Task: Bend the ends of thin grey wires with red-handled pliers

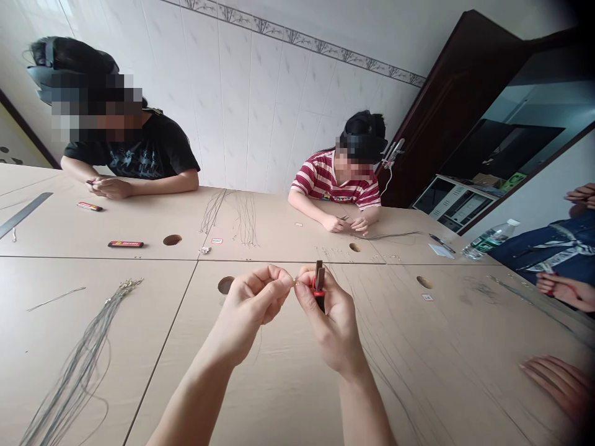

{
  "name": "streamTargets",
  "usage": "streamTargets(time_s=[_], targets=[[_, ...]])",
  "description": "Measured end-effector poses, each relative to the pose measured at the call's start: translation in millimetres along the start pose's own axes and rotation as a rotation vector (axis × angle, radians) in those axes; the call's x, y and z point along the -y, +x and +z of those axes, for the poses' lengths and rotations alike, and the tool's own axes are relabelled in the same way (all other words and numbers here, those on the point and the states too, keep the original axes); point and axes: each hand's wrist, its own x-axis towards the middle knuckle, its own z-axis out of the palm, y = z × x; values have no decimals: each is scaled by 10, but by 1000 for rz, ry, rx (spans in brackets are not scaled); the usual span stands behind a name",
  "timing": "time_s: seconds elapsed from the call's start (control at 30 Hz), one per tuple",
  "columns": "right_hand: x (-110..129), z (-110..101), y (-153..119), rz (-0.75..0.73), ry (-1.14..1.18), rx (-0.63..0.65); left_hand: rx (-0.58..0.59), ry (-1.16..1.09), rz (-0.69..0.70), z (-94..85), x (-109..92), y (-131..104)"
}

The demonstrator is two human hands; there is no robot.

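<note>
My left hand [248, 303] is closed in a pinch, its fingertips meeting those of my right hand above the table. A thin cord [259, 348] trails down below my left hand. Between the fingertips sits a tiny gold-coloured piece [294, 282], too small to make out clearly. My right hand [332, 322] keeps a pair of pliers [319, 279] with red and black handles tucked in the palm, jaws pointing up. Its thumb and forefinger also pinch at the tiny piece. Left of my arms lies a bundle of grey cords [88, 350] with metal ends.
Two people sit across the table [176, 322]; another person's hands show at the right. More cords [245, 217] lie near the far edge. A water bottle [491, 238], red-and-black box-shaped item [125, 244], metal ruler [25, 214] and round holes [225, 285] are around.
</note>
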Motion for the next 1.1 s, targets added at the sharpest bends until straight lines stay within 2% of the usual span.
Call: streamTargets(time_s=[0.13,0.23,0.6,0.8,1.1], targets=[[-10,78,1,137,95,-39,-121,-59,63,102,69,22],[-14,92,-2,176,110,-50,-157,-63,74,122,91,31],[-58,49,-12,-40,-39,-129,-139,-46,37,108,91,19],[-65,47,-11,-23,-27,-131,-119,-75,28,116,80,24],[-58,64,8,18,66,-101,-180,-85,54,162,73,6]])
